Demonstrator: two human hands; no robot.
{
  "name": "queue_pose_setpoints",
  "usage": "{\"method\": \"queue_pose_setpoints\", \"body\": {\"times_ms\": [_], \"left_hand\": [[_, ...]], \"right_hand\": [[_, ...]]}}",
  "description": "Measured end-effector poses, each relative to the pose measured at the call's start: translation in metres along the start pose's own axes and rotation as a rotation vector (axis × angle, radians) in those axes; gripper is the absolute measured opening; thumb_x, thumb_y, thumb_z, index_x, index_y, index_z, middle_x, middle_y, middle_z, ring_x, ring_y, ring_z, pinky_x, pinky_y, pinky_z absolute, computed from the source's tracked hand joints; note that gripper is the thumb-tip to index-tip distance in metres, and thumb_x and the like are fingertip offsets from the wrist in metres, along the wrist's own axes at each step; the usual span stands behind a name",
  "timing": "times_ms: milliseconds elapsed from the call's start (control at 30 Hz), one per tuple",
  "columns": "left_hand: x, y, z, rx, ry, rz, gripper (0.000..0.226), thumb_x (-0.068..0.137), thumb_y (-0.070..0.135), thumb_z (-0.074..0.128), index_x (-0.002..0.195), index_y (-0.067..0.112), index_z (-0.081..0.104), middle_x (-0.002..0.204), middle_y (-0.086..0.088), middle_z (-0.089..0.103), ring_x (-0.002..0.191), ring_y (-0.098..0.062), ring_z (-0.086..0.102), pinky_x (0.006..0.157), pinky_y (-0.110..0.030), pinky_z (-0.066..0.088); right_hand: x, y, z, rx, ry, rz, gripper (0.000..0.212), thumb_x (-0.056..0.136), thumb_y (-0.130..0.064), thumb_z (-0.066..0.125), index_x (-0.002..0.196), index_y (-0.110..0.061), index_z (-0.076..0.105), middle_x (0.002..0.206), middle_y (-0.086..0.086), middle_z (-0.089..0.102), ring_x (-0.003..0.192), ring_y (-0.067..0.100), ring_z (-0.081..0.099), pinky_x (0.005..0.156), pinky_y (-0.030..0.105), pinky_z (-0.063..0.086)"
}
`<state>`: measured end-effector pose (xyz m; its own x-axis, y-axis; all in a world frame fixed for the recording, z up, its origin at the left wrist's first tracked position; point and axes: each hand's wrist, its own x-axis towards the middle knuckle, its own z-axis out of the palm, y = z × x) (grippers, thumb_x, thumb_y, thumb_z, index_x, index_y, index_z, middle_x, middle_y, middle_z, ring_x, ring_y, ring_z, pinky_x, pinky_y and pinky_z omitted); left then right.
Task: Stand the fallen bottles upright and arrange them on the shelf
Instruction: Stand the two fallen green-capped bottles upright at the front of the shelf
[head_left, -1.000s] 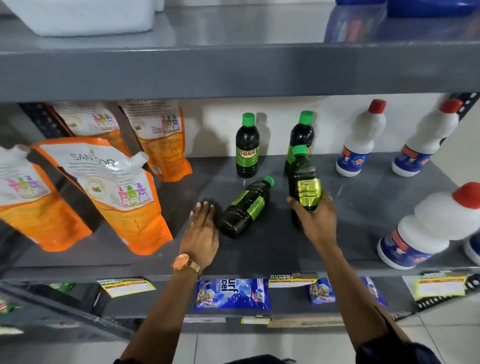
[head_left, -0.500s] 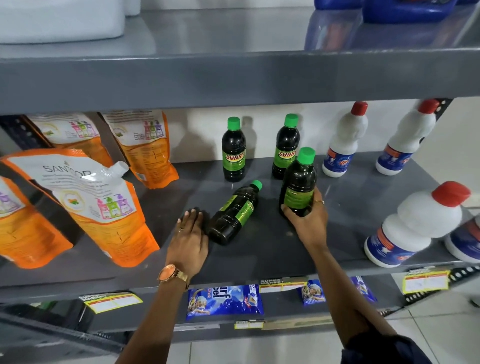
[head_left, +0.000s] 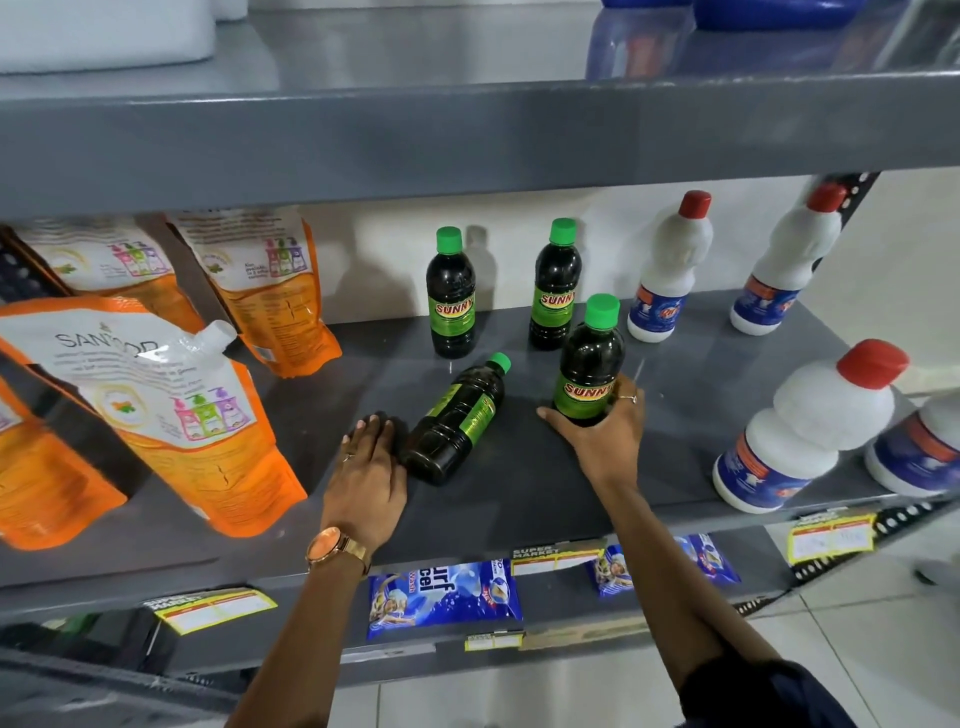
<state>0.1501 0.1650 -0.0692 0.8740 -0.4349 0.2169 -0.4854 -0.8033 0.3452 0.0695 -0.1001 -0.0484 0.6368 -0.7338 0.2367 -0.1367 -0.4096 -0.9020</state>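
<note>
Gripping upright bottle — right hand; fallen bottle touching flat, open left hand.

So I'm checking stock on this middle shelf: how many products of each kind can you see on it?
Dark bottles with green caps: 4, namely back left, back right, the one in the right hand and a fallen one.
White bottles with red caps: 4.
Orange pouches: 4.
Total: 12

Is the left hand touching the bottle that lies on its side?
Cannot tell. In the head view the left hand rests flat beside the fallen bottle, but no clear contact or gap shows.
</note>
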Motion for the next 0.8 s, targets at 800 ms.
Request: {"method": "queue_pose_setpoints", "body": {"times_ms": [800], "left_hand": [[-0.001,0.007,-0.005,-0.022,-0.017,-0.009,0.051,0.091,0.017,0.04,0.14,0.004,0.03,0.149,-0.019,0.028,0.14,-0.03,0.018,0.116,-0.039,0.008]], "right_hand": [[-0.077,0.01,-0.059,-0.075,-0.079,0.07,0.075,0.058,-0.028,0.086,0.123,-0.013,0.053,0.108,0.005,0.069,0.098,0.021,0.063,0.086,0.034,0.051]]}}
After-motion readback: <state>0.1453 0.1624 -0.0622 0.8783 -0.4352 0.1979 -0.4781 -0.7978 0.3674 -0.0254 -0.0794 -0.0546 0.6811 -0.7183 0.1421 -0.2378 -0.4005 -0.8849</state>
